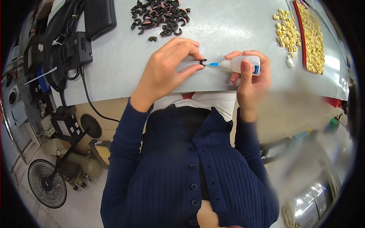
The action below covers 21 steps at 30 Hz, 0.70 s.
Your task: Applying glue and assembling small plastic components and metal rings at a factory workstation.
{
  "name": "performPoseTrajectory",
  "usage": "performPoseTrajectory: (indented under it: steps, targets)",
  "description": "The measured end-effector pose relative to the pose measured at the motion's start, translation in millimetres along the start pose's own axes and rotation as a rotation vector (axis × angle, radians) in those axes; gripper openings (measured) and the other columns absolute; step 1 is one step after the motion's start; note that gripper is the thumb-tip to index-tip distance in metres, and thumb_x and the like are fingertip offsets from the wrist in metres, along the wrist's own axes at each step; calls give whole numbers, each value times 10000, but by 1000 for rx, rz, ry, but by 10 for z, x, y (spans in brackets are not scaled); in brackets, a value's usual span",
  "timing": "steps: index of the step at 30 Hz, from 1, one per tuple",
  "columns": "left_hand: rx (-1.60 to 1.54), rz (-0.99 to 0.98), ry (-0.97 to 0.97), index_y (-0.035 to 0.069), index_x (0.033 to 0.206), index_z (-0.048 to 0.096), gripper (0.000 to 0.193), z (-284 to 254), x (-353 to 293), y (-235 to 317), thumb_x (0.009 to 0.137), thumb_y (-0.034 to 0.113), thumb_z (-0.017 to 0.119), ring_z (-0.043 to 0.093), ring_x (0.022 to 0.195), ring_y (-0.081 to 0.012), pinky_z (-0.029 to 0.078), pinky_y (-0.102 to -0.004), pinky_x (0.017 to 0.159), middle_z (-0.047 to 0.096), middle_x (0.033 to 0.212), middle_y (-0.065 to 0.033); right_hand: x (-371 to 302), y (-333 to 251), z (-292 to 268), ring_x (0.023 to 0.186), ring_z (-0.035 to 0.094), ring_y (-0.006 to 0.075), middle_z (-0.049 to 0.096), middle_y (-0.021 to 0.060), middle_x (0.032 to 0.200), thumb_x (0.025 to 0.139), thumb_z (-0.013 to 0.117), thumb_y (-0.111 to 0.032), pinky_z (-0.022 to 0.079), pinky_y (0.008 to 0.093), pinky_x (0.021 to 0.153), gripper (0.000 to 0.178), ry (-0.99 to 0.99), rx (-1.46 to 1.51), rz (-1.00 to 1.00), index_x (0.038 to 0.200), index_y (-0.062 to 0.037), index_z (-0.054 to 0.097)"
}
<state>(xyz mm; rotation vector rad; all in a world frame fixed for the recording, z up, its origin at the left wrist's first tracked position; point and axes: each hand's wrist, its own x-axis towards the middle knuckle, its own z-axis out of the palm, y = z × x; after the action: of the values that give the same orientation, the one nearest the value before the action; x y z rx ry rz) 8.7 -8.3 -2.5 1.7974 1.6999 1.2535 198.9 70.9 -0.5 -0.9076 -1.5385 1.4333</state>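
Between the thumb and fingertips of my left hand (167, 64) is a small black curved piece (203, 61). My right hand (253, 72) is wrapped round a white squeeze bottle (236, 64), tipped on its side. A blue needle tip (214, 64) on the bottle points left, its thin end at or very near the black piece; whether they touch I cannot tell. Toward the far edge lies a pile of similar black curved pieces (161, 15), some showing pink edges. One single black piece (152, 38) rests apart, nearer to my left hand.
At right, a red-edged tray (303, 41) holds many pale yellow pieces, with a loose heap of yellow pieces (287, 32) beside it. A black power adapter (79, 49) with cables and a dark flat device (99, 17) are at left. A fan (47, 184) stands on the floor.
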Motion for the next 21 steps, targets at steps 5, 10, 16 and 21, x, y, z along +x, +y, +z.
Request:
performPoseTrajectory:
  steps: [5,10,16,21]
  targets:
    - [-5,15,19,48,871,630,252,12,8,2,682,28,795,648,977,-245,535,-334,772,682,875,-72,4,-18,2,546,475,20,697,119,911,967,584,-110,422,154,503,175,-4,-7,5,1084,-25,485]
    - [0,12,22,49,876,636,244,1,0,-4,688,23,789,649,972,-245,536,-334,771,683,873,-70,6,28,-28,538,426,26,695,125,904,980,564,-135,372,159,496,171,8,-36,-52,1084,-28,480]
    - [83,56,229,42,901,655,232,-66,-66,-11,708,20,782,648,933,-246,534,-327,755,683,889,-87,5,44,-30,522,396,31,688,150,900,994,540,-164,346,172,483,175,103,95,-54,1097,-39,472]
    - [371,-118,430,37,902,695,186,-369,-199,-121,731,13,763,632,879,-240,516,-321,735,681,918,-78,-5,52,-41,522,396,34,688,151,906,996,533,-165,340,171,481,172,129,80,-53,1099,-44,466]
